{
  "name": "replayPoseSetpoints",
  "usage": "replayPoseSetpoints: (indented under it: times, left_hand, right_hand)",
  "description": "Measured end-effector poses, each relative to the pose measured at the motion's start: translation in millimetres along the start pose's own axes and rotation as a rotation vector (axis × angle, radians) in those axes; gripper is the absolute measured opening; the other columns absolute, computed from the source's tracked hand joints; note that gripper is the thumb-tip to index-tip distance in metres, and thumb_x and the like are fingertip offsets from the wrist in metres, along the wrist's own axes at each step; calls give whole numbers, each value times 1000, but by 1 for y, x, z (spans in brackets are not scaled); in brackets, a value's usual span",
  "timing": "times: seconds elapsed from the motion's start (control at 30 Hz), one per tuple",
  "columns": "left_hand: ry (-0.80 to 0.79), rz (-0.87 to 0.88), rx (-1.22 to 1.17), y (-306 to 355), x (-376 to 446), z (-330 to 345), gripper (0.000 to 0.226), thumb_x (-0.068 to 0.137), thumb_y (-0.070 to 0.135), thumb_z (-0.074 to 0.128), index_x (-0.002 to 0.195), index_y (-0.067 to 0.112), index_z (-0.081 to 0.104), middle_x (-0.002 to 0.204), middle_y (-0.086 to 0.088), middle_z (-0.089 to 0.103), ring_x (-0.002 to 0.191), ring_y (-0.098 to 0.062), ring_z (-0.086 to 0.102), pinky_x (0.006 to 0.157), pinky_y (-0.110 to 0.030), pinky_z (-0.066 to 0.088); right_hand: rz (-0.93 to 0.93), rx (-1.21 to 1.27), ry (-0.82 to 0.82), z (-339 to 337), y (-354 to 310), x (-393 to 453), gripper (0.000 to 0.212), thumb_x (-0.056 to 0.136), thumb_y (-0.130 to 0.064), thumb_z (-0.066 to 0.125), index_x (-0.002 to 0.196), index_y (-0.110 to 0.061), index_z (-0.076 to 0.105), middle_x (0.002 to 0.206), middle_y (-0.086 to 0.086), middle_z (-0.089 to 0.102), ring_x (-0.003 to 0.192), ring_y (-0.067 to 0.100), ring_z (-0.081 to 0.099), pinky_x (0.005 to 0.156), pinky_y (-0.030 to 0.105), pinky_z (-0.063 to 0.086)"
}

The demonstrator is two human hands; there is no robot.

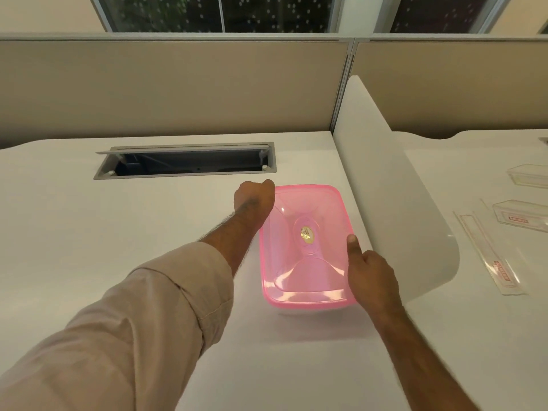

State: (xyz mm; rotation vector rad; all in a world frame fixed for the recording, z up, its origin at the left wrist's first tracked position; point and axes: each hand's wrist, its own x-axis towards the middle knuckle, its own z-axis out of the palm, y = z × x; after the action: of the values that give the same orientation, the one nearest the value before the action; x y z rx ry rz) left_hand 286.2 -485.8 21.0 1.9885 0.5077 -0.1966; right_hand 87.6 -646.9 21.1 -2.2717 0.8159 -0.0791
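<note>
The box (311, 310) sits on the worktop (118, 232) between the two hands, its pink lid (305, 226) on top. The left hand (255, 200) is at the lid's far corner, fingers curled over the edge with their tips hidden. The right hand (370, 274) lays its thumb (353, 244) along the lid's rim, and its other fingers curl down the box's side, mostly out of sight.

Whether the lid is being pressed on or pried off cannot be told, and each carries its own risk. If the left fingers pull up at that one corner, the lid may let go all at once. The box looks light and the worktop smooth, so it could jerk or skid. The divider (394, 203) stands just beyond the right fingers, and a sideways slip would pinch the knuckles against it. A freed lid could also fly into the open hatch (186, 161) just past the left fingers. If the hands are pressing down, force at one corner may leave the near corners, behind both sets of fingers, unsealed.
</note>
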Motion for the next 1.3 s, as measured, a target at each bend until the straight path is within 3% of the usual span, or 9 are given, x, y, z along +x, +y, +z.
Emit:
replayPoseSetpoints:
  times: [0.23, 0.37, 0.47, 0.53, 0.63, 0.7, 0.77, 1.0, 1.3]
  left_hand:
    - [20, 36, 42, -1, -3, -2, 31, 89, 37, 54, 69, 13, 53, 70, -2, 59, 61, -16, 54, 63, -26, 44]
    - [-7, 122, 135, -1, -16, -9, 47, 94, 51, 51, 97, 5, 61, 95, -11, 68, 82, -23, 64, 74, -32, 50]
    - [-83, 225, 130, -17, -45, -21, 60, 91, 57, 56, 122, 5, 52, 116, -13, 65, 100, -31, 64, 79, -36, 52]
    - [-82, 257, 157, -40, -71, -29, 61, 92, 59, 53, 127, 10, 48, 120, -11, 62, 104, -31, 62, 86, -39, 52]
    - [-5, 212, 156, -76, -116, -33, 48, 96, 59, 41, 112, 15, 51, 104, -6, 66, 89, -28, 58, 79, -35, 46]
    - [45, 139, 108, -90, -140, -34, 42, 97, 59, 39, 101, 18, 47, 85, 6, 61, 82, -25, 56, 74, -34, 42]
    - [74, 97, 83, -95, -152, -34, 41, 98, 58, 39, 96, 17, 46, 78, 9, 55, 75, -20, 55, 70, -34, 40]
    - [19, 100, 56, -92, -149, -34, 48, 101, 54, 33, 90, 10, 48, 81, 0, 57, 74, -22, 55, 67, -36, 41]
    - [-43, 87, 28, -90, -150, -38, 50, 100, 56, 32, 94, 10, 50, 85, 0, 59, 78, -23, 57, 69, -36, 45]
  right_hand:
    - [-42, 182, -1, 2, -1, -1, 71, 97, -58, 31, 70, 2, 55, 64, 10, 58, 64, 28, 55, 63, 36, 44]
    - [-30, 197, 17, 1, -4, -2, 68, 98, -57, 33, 68, 1, 54, 63, 10, 58, 64, 30, 54, 63, 36, 44]
    - [-21, 182, 17, 2, -4, -2, 67, 98, -57, 32, 69, -2, 56, 67, 9, 59, 68, 30, 57, 65, 38, 46]
    - [-25, 172, 24, 3, -4, -1, 65, 98, -57, 31, 68, -4, 55, 68, 8, 59, 69, 31, 56, 65, 37, 45]
    - [-25, 164, 40, 3, -4, -1, 65, 98, -57, 31, 70, -4, 55, 70, 8, 58, 73, 33, 56, 66, 36, 43]
    - [-18, 161, 39, 3, -4, -1, 66, 98, -57, 31, 74, -2, 58, 71, 7, 59, 76, 34, 57, 67, 36, 43]
    - [-17, 157, 38, 3, -5, -1, 66, 98, -57, 30, 76, -2, 58, 73, 8, 59, 78, 35, 57, 68, 36, 43]
    - [-35, 161, 43, 4, -4, 0, 66, 98, -56, 30, 74, -2, 57, 73, 10, 59, 77, 36, 56, 69, 37, 44]
    - [-3, 72, 56, 3, -7, -1, 66, 97, -57, 30, 94, 1, 62, 99, 19, 66, 84, 34, 55, 73, 36, 41]
